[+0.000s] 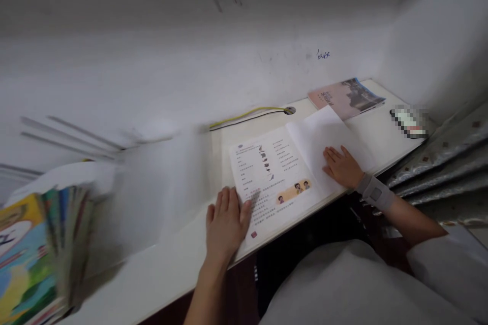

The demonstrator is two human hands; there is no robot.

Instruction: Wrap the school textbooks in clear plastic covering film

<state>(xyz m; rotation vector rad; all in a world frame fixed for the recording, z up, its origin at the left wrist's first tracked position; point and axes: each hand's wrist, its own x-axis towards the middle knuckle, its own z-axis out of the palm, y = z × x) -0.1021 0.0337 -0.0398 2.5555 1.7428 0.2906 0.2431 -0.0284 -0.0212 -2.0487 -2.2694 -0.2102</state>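
An open workbook (267,188) lies on the white desk, its left page printed with text, small pictures and a coloured cartoon strip. The page on the right side (318,134) looks blank. My left hand (225,221) rests at the lower left edge of the printed page, fingers stretched out, the thumb touching the paper. Flat on the blank page lies my right hand (342,166), fingers extended, with a grey band (375,193) around the wrist. Neither hand grips anything.
A pink-covered booklet (343,99) lies behind the workbook, and a phone with a blurred screen (409,122) is at the right. A yellow cable (247,111) runs into a desk hole. Several upright books (34,254) stand at the left. Quilted fabric (450,162) borders the desk's right side.
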